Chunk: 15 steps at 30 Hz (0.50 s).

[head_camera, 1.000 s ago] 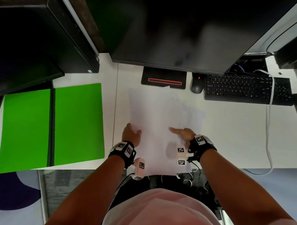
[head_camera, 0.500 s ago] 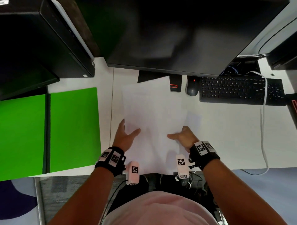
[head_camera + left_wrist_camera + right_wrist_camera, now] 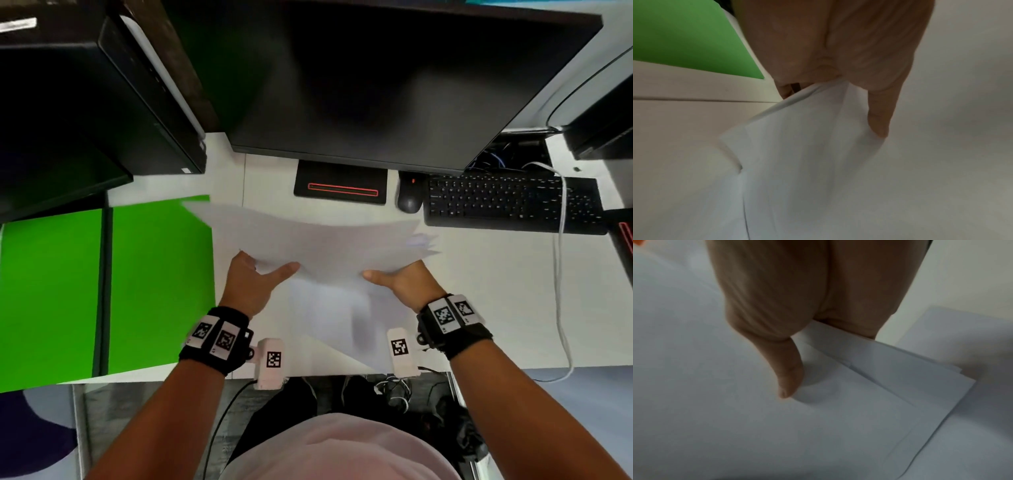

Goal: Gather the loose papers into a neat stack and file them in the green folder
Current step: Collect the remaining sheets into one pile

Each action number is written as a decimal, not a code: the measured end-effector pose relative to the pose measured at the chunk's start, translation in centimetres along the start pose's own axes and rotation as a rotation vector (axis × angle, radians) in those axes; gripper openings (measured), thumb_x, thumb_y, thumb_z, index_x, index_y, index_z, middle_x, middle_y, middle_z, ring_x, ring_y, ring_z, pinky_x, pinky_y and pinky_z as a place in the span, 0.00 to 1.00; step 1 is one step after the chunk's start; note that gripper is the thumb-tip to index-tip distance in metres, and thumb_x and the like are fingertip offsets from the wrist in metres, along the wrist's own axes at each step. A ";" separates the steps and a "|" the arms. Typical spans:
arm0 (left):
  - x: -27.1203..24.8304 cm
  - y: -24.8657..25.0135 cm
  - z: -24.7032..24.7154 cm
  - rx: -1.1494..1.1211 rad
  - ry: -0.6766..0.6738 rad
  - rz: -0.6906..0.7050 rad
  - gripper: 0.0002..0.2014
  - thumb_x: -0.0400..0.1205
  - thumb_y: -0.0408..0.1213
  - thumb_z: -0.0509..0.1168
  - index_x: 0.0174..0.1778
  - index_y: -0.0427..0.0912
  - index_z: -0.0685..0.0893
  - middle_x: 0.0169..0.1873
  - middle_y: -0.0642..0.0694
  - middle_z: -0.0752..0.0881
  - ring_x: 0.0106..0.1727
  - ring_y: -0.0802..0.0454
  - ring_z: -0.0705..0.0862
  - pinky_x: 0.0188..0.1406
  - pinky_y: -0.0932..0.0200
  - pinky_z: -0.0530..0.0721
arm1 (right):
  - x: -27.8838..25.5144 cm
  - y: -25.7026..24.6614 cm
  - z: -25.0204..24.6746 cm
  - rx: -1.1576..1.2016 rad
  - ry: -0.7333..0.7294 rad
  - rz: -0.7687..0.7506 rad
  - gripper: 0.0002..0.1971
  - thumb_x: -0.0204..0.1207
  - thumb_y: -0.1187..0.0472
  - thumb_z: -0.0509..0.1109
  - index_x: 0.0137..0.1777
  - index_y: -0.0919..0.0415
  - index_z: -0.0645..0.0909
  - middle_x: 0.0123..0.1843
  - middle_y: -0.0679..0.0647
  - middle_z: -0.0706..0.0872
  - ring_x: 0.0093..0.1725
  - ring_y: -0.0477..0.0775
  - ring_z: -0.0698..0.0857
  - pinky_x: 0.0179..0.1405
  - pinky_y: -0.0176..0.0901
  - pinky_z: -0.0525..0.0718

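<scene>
- I hold the papers (image 3: 318, 246) off the bench (image 3: 496, 291) with both hands, thumbs on top and the other fingers tucked beneath the sheets.
- My left hand (image 3: 251, 284) pinches the sheaf at its 7 o'clock edge; in the left wrist view the thumb (image 3: 879, 116) presses down on the sheets (image 3: 807, 146) and a fingertip (image 3: 786, 91) shows under them.
- My right hand (image 3: 407, 282) pinches the 5 o'clock edge; in the right wrist view the thumb (image 3: 789, 374) lies on the top sheet (image 3: 838, 418), with the rest of the fingers hidden below.
- The sheets are not squared up: their corners fan out at 3 o'clock in the head view, and staggered edges (image 3: 920, 386) show in the right wrist view.
- The papers are blurred in the head view, and their 10 o'clock corner overlaps the near corner of the folder (image 3: 157, 284).
- The folder is green and lies open and flat on the bench at 9 o'clock from my hands, its two halves split by a dark spine (image 3: 102, 291).
- At 12 o'clock stands a dark monitor (image 3: 394, 85) on a black base with a red line (image 3: 340, 183).
- A mouse (image 3: 409, 193) and a keyboard (image 3: 510, 202) sit at 1 to 2 o'clock, well apart from the papers.
- A white cable (image 3: 561, 274) runs down the bench at 3 o'clock.
</scene>
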<state>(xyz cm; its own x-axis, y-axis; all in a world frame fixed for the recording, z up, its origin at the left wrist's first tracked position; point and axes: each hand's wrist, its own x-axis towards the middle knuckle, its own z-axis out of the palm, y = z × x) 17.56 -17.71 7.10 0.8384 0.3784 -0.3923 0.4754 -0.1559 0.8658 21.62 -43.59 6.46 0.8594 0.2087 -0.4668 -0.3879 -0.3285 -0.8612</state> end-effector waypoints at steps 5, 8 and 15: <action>-1.1 0.7 0.7 0.048 0.002 -0.010 0.19 0.71 0.38 0.79 0.35 0.46 0.70 0.35 0.53 0.74 0.36 0.62 0.75 0.38 0.78 0.70 | 0.1 0.8 0.5 0.051 0.117 -0.026 0.16 0.69 0.64 0.80 0.48 0.44 0.81 0.47 0.37 0.87 0.42 0.22 0.84 0.45 0.17 0.78; -0.5 1.1 0.4 0.024 -0.026 0.090 0.17 0.69 0.36 0.80 0.38 0.53 0.77 0.37 0.60 0.83 0.39 0.72 0.82 0.48 0.75 0.77 | 0.4 0.7 0.7 0.088 0.178 -0.055 0.15 0.69 0.65 0.80 0.54 0.54 0.83 0.48 0.42 0.88 0.42 0.22 0.85 0.43 0.14 0.77; -0.6 0.3 -0.2 -0.006 -0.012 0.072 0.18 0.65 0.38 0.82 0.47 0.43 0.84 0.44 0.46 0.90 0.51 0.51 0.89 0.60 0.46 0.85 | 0.2 1.7 1.0 0.025 0.179 0.014 0.09 0.69 0.60 0.80 0.41 0.47 0.82 0.41 0.38 0.87 0.35 0.21 0.84 0.41 0.19 0.80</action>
<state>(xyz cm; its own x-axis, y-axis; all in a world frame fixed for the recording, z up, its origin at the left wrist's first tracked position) 17.17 -17.76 7.69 0.8735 0.3558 -0.3323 0.4121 -0.1770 0.8938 20.78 -43.16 4.65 0.8986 0.0366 -0.4373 -0.4065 -0.3063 -0.8608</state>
